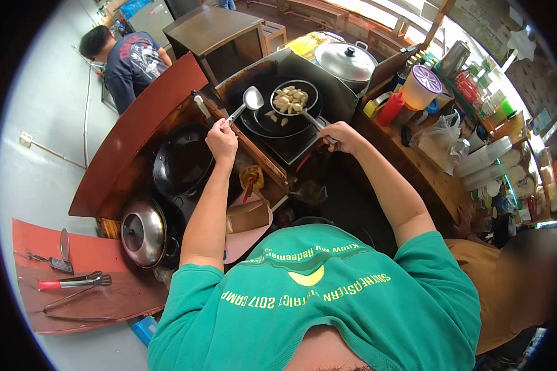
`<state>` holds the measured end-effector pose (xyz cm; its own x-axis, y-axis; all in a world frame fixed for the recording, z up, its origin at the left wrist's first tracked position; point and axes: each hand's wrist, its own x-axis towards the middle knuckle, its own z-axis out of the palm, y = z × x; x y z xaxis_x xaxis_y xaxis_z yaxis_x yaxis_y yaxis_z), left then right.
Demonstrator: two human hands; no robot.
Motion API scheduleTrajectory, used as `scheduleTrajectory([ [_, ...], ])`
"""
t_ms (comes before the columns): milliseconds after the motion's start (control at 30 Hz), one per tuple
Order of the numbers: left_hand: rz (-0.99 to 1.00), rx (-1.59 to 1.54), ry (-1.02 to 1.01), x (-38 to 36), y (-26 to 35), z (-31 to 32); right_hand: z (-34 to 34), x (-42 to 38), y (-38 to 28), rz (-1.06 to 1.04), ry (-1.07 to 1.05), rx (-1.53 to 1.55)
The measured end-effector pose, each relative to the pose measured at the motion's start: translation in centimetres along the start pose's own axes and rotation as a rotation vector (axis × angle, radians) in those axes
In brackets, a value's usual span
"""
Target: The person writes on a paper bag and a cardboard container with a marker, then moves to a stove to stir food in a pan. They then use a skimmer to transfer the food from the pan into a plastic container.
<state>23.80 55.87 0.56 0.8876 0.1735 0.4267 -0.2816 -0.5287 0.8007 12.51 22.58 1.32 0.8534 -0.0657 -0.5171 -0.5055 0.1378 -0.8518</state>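
Note:
My left hand (221,141) is wrapped round the handle of a metal ladle (252,98), whose bowl is held over the left rim of a dark wok (254,127). In my right hand (342,137) is the handle of a round strainer (317,99), lifted above the same wok. Pale, chunky food pieces (289,99) fill the strainer. A few more pieces (283,121) show in the wok below it.
Left of me stand a second black wok (182,162) and a domed-lid pan (143,232). A large lidded pot (346,60) is behind the stove. Bottles, including a red one (390,110), line the right counter. One person (133,68) bends at far left; another (495,290) is close on my right.

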Motion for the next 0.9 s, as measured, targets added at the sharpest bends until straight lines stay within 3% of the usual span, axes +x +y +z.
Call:
scheduleTrajectory([
  [267, 0.0, 0.079, -0.093, -1.2, -0.9, 0.4, 0.3, -1.5, -3.6, -0.023, -0.023, 0.014],
  [600, -0.625, -0.597, -0.241, -3.4, -0.7, 3.0, -0.4, -2.2, -5.3, 0.008, -0.039, 0.007],
  [767, -0.746, -0.748, -0.285, -4.2, 0.3, 5.1, -0.7, -3.5, -5.7, -0.005, -0.017, -0.002],
  [900, -0.878, -0.838, -0.198, -4.4, 1.1, 7.5, -1.2, -4.6, -5.4, -0.002, -0.02, -0.035],
])
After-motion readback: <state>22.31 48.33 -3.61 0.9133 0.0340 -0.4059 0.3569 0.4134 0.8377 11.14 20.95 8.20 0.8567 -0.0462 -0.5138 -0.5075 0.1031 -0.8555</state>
